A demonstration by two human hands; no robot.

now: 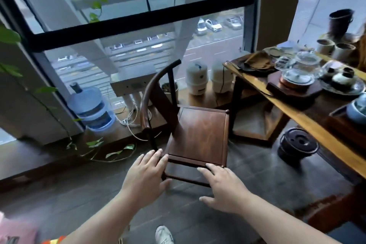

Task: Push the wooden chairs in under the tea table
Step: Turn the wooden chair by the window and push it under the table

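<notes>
1. The wooden chair (pixel 198 134) stands on the floor beside the tea table (pixel 309 117), fully clear of it; its seat is not yet under the surface, so you have the whole push left. Only this one chair shows.
2. Your left hand (pixel 146 176) sits at the seat's near-left corner, fingers spread and laid flat, touching the edge without closing on it.
3. Your right hand (pixel 223 188) rests at the seat's near-right edge, fingers likewise extended; this grip holds nothing either.
4. Beyond the chair's curved back stands a water bottle (pixel 91 107) by the window; a dark pot (pixel 297 144) sits on the floor under the table, possibly in the chair's way.
</notes>
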